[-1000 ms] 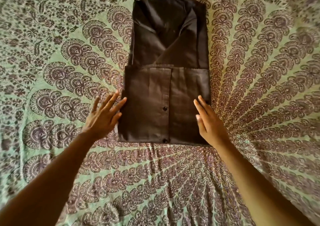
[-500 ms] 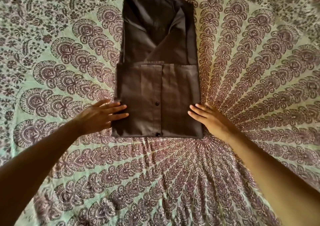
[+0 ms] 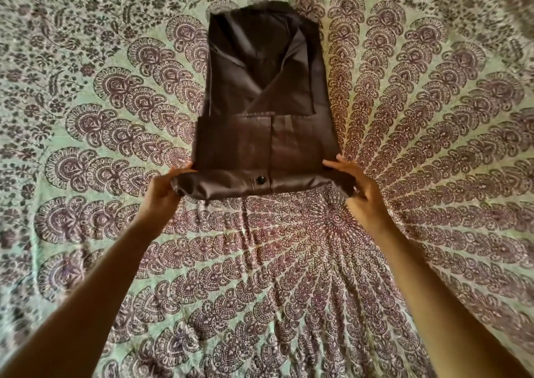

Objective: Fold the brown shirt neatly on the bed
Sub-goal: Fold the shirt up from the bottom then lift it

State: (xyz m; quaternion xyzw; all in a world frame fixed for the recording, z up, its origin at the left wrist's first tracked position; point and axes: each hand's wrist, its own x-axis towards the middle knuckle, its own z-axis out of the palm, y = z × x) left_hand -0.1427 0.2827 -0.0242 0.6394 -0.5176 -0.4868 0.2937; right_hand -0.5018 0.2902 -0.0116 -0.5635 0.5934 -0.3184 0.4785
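Lying on the patterned bedspread [image 3: 86, 175], toward 12 o'clock, collar end far: brown shirt [image 3: 260, 103], part-folded, its near edge now lifting off the cloth after lying flat half a second ago. Gripping that edge at its corners, well apart: left hand [image 3: 161, 192] at 9 o'clock, right hand [image 3: 364, 192] at 3 o'clock, button [image 3: 260, 179] showing between. Probably beginning the final fold toward the collar.

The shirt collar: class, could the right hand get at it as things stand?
Probably not yet: the right hand grips the lifted near edge of the brown shirt. Nothing covers the collar, so letting go would free it.
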